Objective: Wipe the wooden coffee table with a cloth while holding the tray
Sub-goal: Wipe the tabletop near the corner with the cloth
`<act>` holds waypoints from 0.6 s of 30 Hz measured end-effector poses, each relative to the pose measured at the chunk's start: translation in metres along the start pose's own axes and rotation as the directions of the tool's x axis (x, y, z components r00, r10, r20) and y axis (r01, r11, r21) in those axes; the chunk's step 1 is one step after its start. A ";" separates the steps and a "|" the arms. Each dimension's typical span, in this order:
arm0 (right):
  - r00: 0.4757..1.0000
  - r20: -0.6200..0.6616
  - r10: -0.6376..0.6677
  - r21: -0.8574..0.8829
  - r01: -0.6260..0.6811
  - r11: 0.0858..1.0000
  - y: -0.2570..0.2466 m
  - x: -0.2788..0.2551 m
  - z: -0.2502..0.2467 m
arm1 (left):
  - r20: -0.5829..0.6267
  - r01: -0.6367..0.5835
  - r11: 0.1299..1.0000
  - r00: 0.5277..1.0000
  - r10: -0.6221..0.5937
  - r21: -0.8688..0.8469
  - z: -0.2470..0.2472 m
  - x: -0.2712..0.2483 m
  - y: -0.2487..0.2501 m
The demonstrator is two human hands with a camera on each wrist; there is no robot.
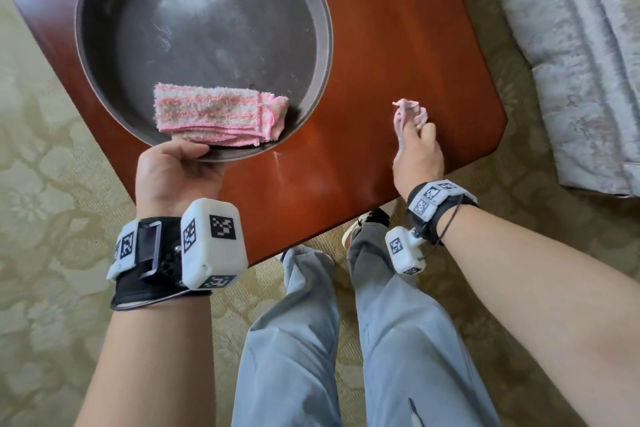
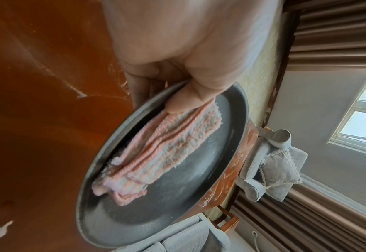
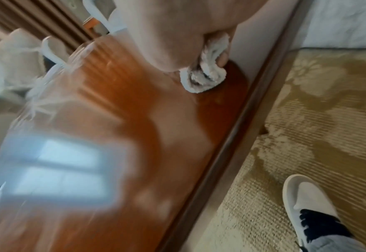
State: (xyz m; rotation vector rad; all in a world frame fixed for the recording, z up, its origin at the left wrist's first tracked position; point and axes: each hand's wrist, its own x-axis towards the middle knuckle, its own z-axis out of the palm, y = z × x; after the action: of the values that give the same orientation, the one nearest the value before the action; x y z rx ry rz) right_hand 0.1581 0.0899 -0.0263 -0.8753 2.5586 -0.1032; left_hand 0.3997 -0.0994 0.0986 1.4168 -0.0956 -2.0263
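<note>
The wooden coffee table fills the middle of my head view, its glossy red-brown top reflecting a window in the right wrist view. It stands on a pale floral carpet, and a light grey upholstered sofa runs along the far right.

On the left part of the table I see the round dark tray, big enough to cover much of that side. My left hand grips its near rim: the thumb lies over the edge on the inside and the fingers curl underneath. From the left wrist view the thumb tip touches the end of a folded pink-and-white striped towel that lies in the near part of the tray. I cannot tell whether the tray rests on the table or is raised off it.

To the right of the tray, near the table's near right edge, my right hand is closed round a small crumpled pale pink cloth. The fingers are curled tight over it, and a wad sticks out past them. In the right wrist view that wad touches the tabletop.

Faint whitish streaks mark the wood between my two hands. My grey trouser legs and a white shoe show below the table's near corner.
</note>
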 end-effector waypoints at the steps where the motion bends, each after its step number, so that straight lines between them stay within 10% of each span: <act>1: 0.999 0.031 -0.031 -0.015 0.031 0.999 -0.015 -0.006 0.005 | -0.004 -0.001 1.000 1.000 0.001 -0.005 -0.006 0.000 0.004; 14: 0.874 0.242 -0.421 0.046 0.423 0.905 -0.141 -0.062 0.055 | -0.054 -0.053 0.997 0.997 0.050 -0.056 -0.066 -0.011 0.061; 18: 0.931 0.124 -0.342 0.112 0.330 0.937 -0.135 -0.031 0.027 | -0.030 -0.064 0.996 0.998 0.062 -0.060 -0.049 -0.009 0.064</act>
State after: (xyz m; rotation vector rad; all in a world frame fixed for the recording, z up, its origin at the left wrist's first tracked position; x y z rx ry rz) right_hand 0.2678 0.0027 -0.0110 -1.2329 2.2335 -0.2466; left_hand 0.4735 -0.1305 0.1119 1.3864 -0.0648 -1.9419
